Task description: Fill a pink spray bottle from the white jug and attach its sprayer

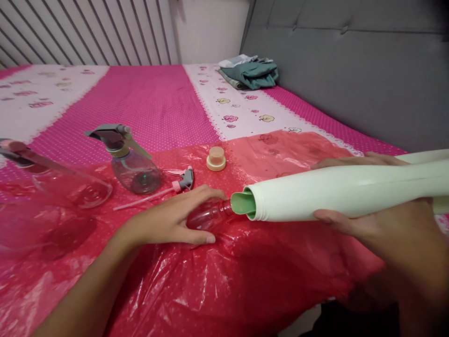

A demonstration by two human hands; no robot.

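Observation:
My left hand (178, 217) is wrapped round a small clear bottle (206, 216), whose open neck points right. In my right hand (382, 229) is a large pale green jug (336, 192), tilted nearly level, with the fingers behind it and the thumb in front. The jug's green pouring spout (242, 203) is right at the bottle's mouth; whether they touch I cannot tell, and no liquid shows. Behind my left hand lies a pink and grey spray head (183, 179) with its tube. A cream cap (216, 159) sits farther back.
Two clear spray bottles stand at the left: one with a grey head (136, 168), another with a pink and grey head (70, 180). Red plastic sheeting (196, 290) covers the bed's near part. Folded clothes (249, 72) lie by the grey headboard (343, 70).

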